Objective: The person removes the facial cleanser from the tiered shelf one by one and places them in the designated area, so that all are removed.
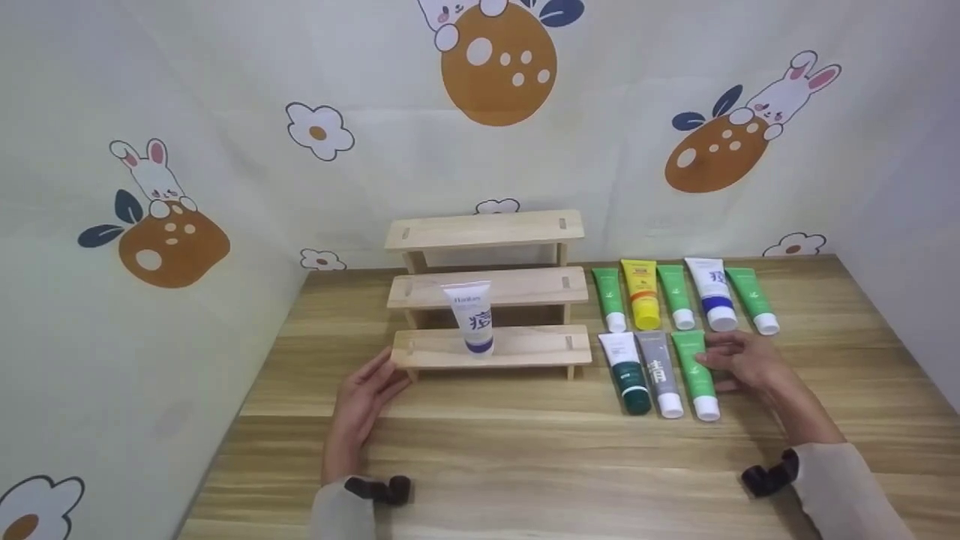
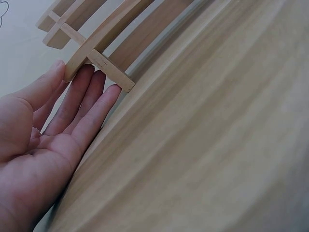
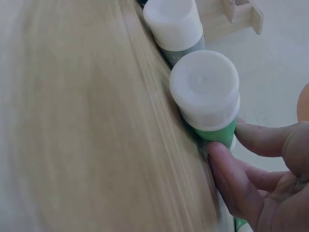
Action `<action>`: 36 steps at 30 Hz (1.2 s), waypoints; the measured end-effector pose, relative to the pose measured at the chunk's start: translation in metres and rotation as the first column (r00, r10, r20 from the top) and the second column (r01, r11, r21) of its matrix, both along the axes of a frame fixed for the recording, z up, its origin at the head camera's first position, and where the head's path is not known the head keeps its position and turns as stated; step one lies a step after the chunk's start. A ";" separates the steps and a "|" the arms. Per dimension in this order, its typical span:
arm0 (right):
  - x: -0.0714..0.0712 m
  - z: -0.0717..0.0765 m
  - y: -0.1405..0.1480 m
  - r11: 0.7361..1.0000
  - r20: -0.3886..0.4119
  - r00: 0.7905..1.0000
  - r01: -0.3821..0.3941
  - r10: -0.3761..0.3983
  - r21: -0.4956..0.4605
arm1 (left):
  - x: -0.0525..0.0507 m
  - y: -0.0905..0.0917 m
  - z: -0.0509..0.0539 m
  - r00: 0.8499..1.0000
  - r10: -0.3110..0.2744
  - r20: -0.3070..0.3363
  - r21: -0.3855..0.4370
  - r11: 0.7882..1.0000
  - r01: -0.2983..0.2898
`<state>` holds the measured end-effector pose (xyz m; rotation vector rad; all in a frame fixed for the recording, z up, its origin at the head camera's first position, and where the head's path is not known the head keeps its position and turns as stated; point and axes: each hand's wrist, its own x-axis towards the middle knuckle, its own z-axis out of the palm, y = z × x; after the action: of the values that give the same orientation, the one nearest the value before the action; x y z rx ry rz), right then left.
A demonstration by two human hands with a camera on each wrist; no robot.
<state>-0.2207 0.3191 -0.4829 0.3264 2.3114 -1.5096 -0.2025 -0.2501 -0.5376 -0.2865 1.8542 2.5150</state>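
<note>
A three-step wooden stand stands on the table, and a white tube with a dark blue cap is upright on its lowest step. At that step's left end, my left hand grips the board. In the left wrist view, the left hand has its thumb at the board's end and its fingers underneath, by the leg. My right hand pinches a green tube with a white cap, the rightmost of the front row; the thumb lies over it. The right wrist view shows that green tube cap-first, between thumb and fingers.
Beside the green tube lie a grey tube and a white-and-dark-green tube. Behind them is a row with a yellow tube, a white-and-blue tube and several green ones. A patterned cloth hangs behind the wooden table.
</note>
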 end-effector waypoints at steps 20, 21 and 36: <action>0.025 0.058 -0.024 0.991 -0.181 0.976 -0.129 0.120 -0.038 | 0.001 0.001 0.001 0.999 0.023 0.030 0.003 1.000 -0.023; 0.027 0.061 -0.028 0.989 -0.200 0.971 -0.142 0.130 -0.048 | 0.001 0.001 0.001 0.999 0.025 0.029 0.009 1.000 -0.025; 0.034 0.080 -0.106 0.956 -0.407 0.893 -0.263 0.192 -0.127 | 0.000 0.001 -0.001 1.000 0.010 0.011 0.015 1.000 -0.010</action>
<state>-0.1864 0.2134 -0.4032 -0.3186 2.3688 -1.7682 -0.2022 -0.2487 -0.5385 -0.3085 1.8333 2.5279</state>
